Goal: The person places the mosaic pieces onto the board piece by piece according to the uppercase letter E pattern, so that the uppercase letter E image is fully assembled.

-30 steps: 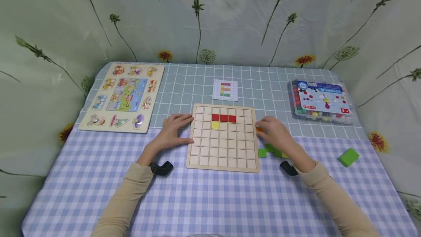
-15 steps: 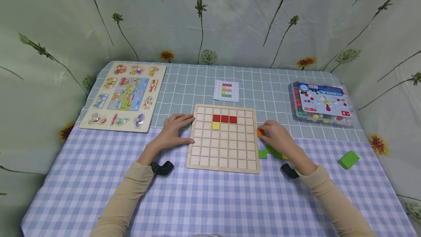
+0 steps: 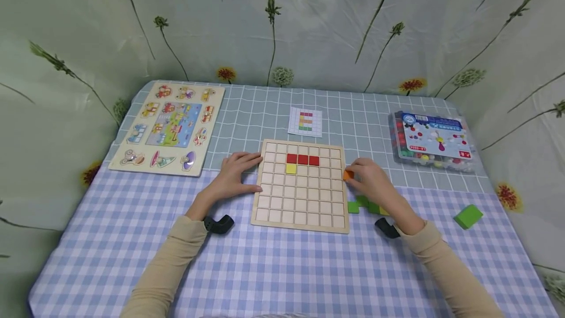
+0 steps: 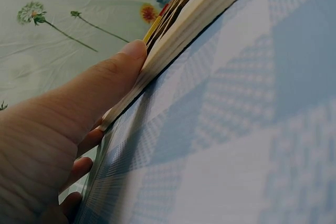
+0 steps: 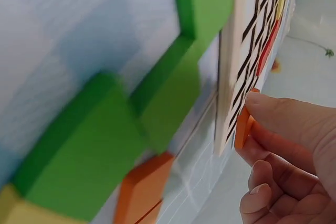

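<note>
A wooden grid board (image 3: 300, 205) lies mid-table with three red tiles (image 3: 302, 160) in a row and a yellow tile (image 3: 291, 168) under the leftmost one. My left hand (image 3: 231, 175) rests against the board's left edge, thumb and fingers spread apart; the left wrist view shows the thumb (image 4: 113, 72) on the rim. At the opposite edge my right hand (image 3: 370, 180) pinches an orange tile (image 5: 243, 127) between thumb and fingers. Several green tiles (image 3: 362, 201) lie beside the board below that hand. Orange tiles (image 5: 139, 190) lie near them in the right wrist view.
A card with a coloured grid pattern (image 3: 305, 122) lies behind the board. A picture knob puzzle (image 3: 165, 161) is at the back left, a clear box of beads (image 3: 432, 136) at the back right. One green block (image 3: 468, 216) sits far right.
My right hand has brought the orange tile into clearer sight at the board's right edge, and it now overlaps the rim. My left hand stays in place on the board.
</note>
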The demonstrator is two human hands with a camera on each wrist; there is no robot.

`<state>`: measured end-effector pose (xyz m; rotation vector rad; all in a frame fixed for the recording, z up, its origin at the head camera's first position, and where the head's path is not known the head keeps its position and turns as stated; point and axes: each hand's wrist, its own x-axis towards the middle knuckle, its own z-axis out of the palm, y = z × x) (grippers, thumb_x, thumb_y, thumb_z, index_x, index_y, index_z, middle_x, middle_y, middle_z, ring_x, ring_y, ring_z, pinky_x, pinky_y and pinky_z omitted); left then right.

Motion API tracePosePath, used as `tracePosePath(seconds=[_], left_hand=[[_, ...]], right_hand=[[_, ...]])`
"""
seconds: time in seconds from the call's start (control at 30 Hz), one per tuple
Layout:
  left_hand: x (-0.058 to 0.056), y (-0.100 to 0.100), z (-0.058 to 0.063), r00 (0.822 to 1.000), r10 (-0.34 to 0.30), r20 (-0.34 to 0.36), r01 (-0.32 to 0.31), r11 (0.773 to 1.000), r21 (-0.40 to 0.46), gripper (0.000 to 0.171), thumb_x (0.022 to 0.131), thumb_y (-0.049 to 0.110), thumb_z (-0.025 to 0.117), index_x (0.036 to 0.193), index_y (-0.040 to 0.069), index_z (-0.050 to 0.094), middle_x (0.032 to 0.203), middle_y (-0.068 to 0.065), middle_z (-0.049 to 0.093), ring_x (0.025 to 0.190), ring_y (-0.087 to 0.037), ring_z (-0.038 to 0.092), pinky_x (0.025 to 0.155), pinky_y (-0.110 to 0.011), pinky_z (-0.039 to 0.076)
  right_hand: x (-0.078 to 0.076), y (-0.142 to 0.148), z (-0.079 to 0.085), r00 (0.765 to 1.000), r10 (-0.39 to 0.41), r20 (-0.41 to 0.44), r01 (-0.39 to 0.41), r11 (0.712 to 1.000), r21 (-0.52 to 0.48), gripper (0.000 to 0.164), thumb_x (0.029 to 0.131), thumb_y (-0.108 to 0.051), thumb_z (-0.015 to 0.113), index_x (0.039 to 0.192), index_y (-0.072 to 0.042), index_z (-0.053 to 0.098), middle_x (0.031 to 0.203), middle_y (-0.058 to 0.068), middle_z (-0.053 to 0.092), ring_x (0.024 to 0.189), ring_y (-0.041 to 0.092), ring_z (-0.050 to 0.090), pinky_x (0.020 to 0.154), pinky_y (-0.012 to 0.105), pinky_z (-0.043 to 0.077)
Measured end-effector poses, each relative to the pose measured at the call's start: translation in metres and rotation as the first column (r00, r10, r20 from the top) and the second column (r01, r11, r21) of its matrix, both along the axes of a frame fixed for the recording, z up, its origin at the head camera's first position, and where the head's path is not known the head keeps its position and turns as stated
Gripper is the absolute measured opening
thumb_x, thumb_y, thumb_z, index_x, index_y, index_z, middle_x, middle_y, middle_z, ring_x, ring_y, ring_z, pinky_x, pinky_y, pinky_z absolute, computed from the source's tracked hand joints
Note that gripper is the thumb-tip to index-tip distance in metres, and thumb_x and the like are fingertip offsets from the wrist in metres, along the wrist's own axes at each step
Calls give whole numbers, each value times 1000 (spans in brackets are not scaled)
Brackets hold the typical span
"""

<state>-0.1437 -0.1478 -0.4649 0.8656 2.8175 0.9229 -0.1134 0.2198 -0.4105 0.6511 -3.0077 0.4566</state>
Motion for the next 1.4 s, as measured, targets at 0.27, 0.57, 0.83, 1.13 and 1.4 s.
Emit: tracePosePath(seconds=[0.27, 0.57, 0.83, 1.13, 1.4], left_hand=[[1, 0, -2, 1000, -5, 1, 5, 1000, -4, 82, 70, 41, 80, 140, 14, 46, 147, -7, 44, 131, -31, 34, 94, -50, 26], [1, 0, -3, 1000, -13, 1, 13, 1000, -4, 82, 71, 41, 79, 141, 15, 45, 147, -6, 43, 132, -31, 34, 94, -51, 25], [1, 0, 0, 1000, -12, 8, 12, 1000, -2, 82, 71, 41, 79, 140, 14, 46, 147, -6, 43, 132, -31, 34, 95, -51, 25], [-2, -1, 1, 1000, -10, 1, 10, 1000, -3, 82, 71, 41, 79, 140, 14, 45, 148, -6, 43, 132, -31, 34, 95, -51, 25], [-2, -1, -1, 1000, -15, -13, 15, 1000, -5, 83, 70, 43, 79, 140, 15, 46, 148, -6, 43, 131, -30, 34, 93, -49, 26]], right_hand=[[-3, -23, -1, 995, 94, -28, -95, 995, -16, 23, 77, -8, 74, 96, 4, 71, 89, 13, 65, 84, 26, 58, 74, 37, 50], [-9, -53, 0, 991, 137, 3, -137, 990, -13, 21, 80, -11, 72, 97, 1, 71, 93, 12, 66, 87, 23, 57, 77, 34, 51], [-12, -79, 2, 982, 191, 1, -191, 981, -22, 24, 80, -14, 74, 98, 1, 72, 92, 11, 67, 87, 23, 58, 77, 33, 51], [-13, -98, -1, 978, 208, 36, -206, 977, -46, 22, 81, -15, 72, 98, -1, 72, 94, 9, 67, 90, 22, 59, 80, 32, 51], [-12, -108, -4, 972, 234, 35, -232, 971, -54, 22, 82, -16, 71, 98, -1, 73, 95, 8, 66, 89, 20, 57, 79, 30, 50]])
